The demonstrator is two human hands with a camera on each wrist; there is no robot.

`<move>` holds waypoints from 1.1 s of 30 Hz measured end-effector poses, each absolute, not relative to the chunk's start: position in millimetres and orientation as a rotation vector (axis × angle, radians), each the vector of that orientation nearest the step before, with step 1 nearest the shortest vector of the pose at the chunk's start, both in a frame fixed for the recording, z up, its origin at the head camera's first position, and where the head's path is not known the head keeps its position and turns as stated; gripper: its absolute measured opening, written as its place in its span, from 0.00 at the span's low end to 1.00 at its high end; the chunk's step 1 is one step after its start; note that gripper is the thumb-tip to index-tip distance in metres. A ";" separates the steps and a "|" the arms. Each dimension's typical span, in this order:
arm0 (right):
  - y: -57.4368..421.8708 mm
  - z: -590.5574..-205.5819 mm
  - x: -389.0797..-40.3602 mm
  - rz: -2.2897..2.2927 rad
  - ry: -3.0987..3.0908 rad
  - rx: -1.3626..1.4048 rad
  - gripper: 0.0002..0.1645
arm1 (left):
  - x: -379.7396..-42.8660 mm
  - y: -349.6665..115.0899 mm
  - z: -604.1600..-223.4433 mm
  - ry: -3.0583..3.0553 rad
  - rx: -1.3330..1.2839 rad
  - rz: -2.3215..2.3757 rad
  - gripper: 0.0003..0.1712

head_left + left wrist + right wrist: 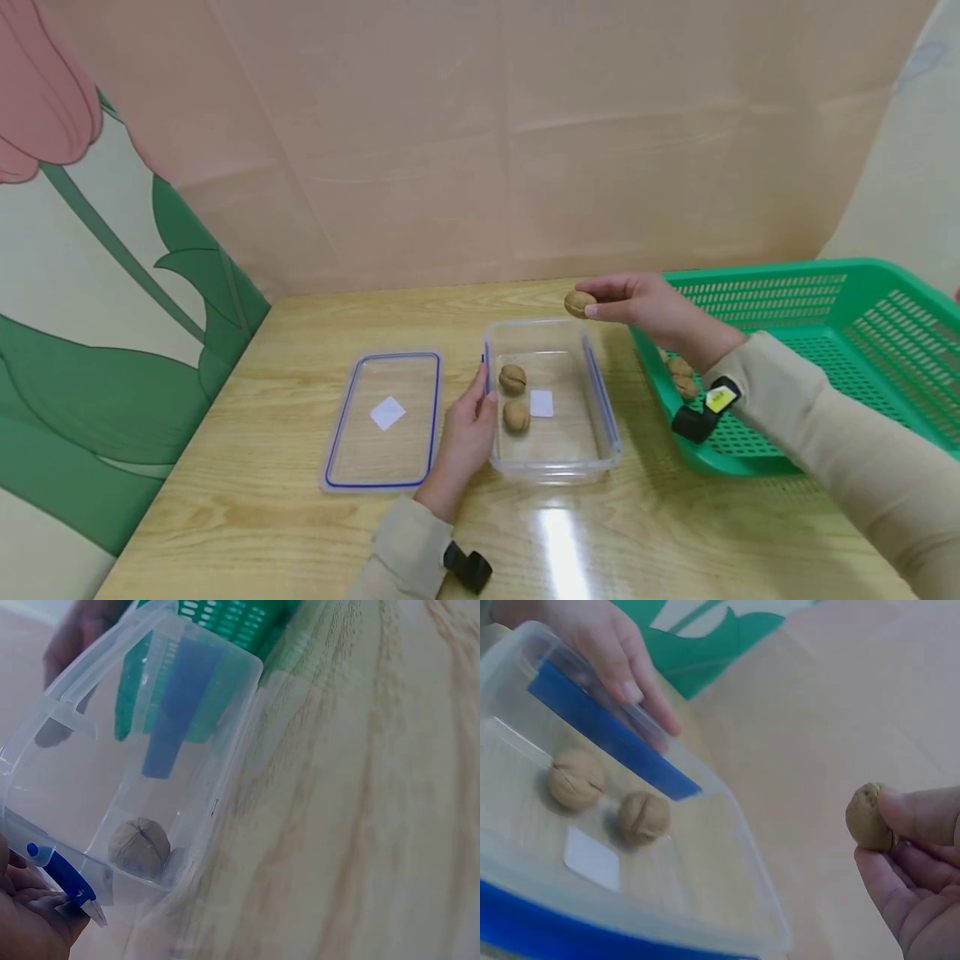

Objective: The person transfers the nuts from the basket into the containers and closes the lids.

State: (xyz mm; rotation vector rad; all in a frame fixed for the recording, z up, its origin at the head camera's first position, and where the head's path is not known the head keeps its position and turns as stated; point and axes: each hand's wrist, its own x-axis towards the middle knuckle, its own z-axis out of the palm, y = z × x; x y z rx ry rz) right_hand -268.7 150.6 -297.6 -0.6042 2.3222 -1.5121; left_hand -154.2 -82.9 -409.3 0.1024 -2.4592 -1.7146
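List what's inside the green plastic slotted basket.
At least two round brown walnuts lie by the left wall of the green plastic slotted basket. The right arm's beige fabric sleeve covers part of the inside; what lies beneath cannot be seen.

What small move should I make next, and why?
I'd probably lower the held walnut into the box: the right hand pinches it near the box's far edge, the left hand touches the side, and two loose walnuts already lie inside, with room beside them.
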 end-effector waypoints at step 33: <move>61.6 -345.8 -242.4 -1.231 2.343 -0.568 0.23 | -154.6 -83.6 -407.8 -2.483 0.080 -1.703 0.29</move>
